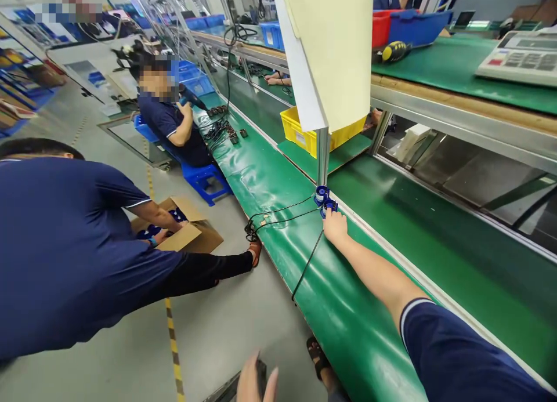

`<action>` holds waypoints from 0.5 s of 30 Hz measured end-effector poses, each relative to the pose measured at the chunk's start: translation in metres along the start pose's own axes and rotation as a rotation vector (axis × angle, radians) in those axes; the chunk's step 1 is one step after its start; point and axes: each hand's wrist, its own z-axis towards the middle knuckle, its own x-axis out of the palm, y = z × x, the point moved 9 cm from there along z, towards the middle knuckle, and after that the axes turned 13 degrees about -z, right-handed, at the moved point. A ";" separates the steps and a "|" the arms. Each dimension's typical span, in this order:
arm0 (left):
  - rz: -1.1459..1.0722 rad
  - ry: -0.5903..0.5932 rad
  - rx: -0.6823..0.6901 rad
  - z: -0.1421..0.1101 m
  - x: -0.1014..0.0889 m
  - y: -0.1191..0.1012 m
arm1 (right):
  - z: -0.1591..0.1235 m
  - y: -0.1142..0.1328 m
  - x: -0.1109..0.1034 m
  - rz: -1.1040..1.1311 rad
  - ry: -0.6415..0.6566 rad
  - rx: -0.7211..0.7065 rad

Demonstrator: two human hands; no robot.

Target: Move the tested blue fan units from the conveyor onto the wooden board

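Two small, round, dark blue parts [322, 194] sit close together on the long, shiny green bench mat [278, 239], by the foot of the silver metal post [322, 158]. The person's right hand [336, 225] is at the nearer one, with its fingers bent over it. I can't tell if they pinch it or just touch it. The other blue part lies just past the fingertips, a little to the left, so the right hand is much nearer than the left.

The person's left hand [249, 381] is low down, well apart from the parts. Its fingers point up, with something dark between them, but I can't tell if it holds that.

The blue parts are short and round, so neither shows a clear long side. The far one seems to have its ring-shaped top facing up. Thin black cords [287, 207] run left from them to the bench edge, where they bunch up. One more black cord [308, 267] slants from beside the right hand to the same edge, nearer the person.
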 end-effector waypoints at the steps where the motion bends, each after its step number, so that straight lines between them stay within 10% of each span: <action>1: 0.014 0.047 0.076 0.025 0.025 -0.019 | 0.000 -0.002 0.000 -0.001 -0.006 -0.008; 6: 0.475 0.236 0.587 0.127 0.153 -0.131 | -0.024 -0.024 0.005 -0.022 -0.061 -0.098; 11: 0.580 0.203 0.437 0.213 0.172 -0.147 | -0.083 -0.041 0.013 -0.010 -0.238 -0.214; 15: 0.652 0.429 0.504 0.217 0.176 -0.153 | -0.119 -0.037 0.008 0.027 -0.380 -0.287</action>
